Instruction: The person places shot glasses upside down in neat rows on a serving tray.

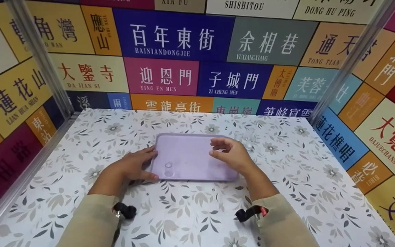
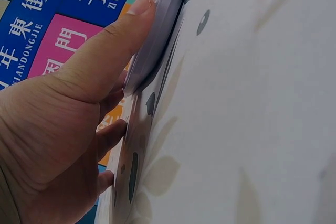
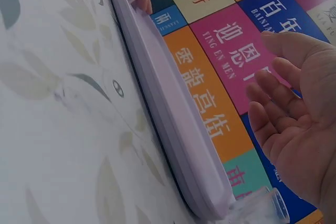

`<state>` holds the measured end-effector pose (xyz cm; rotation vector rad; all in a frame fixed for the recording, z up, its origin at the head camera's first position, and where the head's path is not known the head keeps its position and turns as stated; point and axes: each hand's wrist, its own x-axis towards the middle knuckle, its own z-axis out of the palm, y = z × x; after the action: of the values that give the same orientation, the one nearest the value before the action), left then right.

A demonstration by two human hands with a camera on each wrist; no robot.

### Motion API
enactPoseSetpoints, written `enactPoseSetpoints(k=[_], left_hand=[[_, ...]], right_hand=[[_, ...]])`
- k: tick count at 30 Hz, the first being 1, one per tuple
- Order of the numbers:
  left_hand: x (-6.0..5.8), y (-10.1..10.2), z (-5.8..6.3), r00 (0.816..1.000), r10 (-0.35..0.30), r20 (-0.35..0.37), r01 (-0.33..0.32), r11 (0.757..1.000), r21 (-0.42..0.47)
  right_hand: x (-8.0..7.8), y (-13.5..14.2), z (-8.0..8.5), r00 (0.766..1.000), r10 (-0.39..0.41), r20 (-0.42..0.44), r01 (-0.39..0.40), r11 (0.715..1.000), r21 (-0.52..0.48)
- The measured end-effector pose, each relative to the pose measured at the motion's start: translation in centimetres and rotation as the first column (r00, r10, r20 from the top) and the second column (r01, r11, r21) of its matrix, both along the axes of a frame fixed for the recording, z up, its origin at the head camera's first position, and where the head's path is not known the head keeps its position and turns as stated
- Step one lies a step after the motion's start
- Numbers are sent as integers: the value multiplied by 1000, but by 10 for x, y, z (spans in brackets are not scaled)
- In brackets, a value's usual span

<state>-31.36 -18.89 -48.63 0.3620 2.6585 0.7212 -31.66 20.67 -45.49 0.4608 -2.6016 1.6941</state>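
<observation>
A shallow lilac tray (image 1: 190, 154) lies flat on the patterned tabletop. My left hand (image 1: 129, 168) rests against its left end, fingers along the side and thumb at the near left corner. The left wrist view shows that thumb (image 2: 113, 45) touching the rim. Near the tray's front left corner stands a small clear cup (image 1: 168, 169). Above the tray's right part hovers my right hand (image 1: 233, 154), its fingers loosely bent with nothing between them. The right wrist view shows this hand (image 3: 299, 108) apart from the tray.
Another clear cup (image 1: 249, 145) is beyond my right hand, just off the tray's right end and partly hidden. Panels (image 1: 173, 37) with place names wall in the back and both sides. The white tabletop (image 1: 190, 212) carries a printed leaf and flower pattern.
</observation>
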Motion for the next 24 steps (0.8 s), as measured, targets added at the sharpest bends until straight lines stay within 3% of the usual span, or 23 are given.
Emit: enactPoseSetpoints(k=[11, 18, 24], left_hand=[[0, 0, 0, 1000, 14, 23, -14, 999, 37], [-1, -4, -1, 991, -105, -80, 103, 994, -38], [-2, -4, 0, 991, -109, -80, 107, 994, -35]], right_hand=[[6, 51, 1, 996, -87, 6, 86, 995, 53], [8, 79, 2, 992, -125, 15, 124, 989, 81], [3, 97, 1, 983, -183, 17, 181, 981, 75]])
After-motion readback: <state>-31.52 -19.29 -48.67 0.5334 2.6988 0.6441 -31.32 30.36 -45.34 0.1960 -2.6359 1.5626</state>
